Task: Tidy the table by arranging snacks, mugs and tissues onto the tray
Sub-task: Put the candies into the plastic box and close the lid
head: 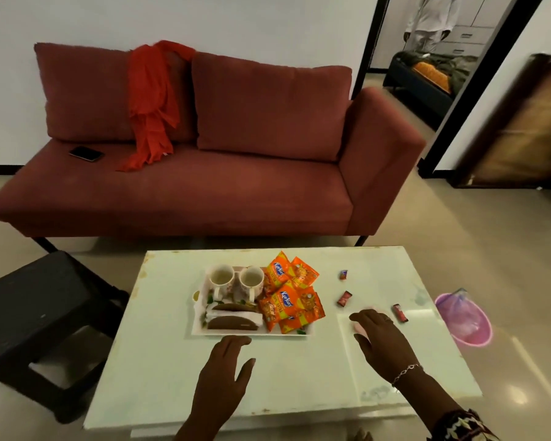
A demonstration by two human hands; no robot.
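A white tray (pixel 201 330) sits mid-table. On it stand two floral mugs (pixel 236 278), a folded white tissue stack with brown holders (pixel 234 318) and several orange snack packets (pixel 288 297). Three small red candy wrappers lie loose on the table to the right: one far (pixel 343 274), one nearer (pixel 344 297), one at the right (pixel 399 312). My left hand (pixel 225 364) lies flat on the table just in front of the tray, fingers apart. My right hand (pixel 380 337) rests palm-down over something pale pink, which is mostly hidden beneath it.
The white table (pixel 159 361) stands before a red sofa (pixel 204 186) with an orange cloth and a phone (pixel 86 153). A black stool (pixel 42 313) is at the left, a pink basin (pixel 465 319) on the floor at the right. A person stands in the far doorway.
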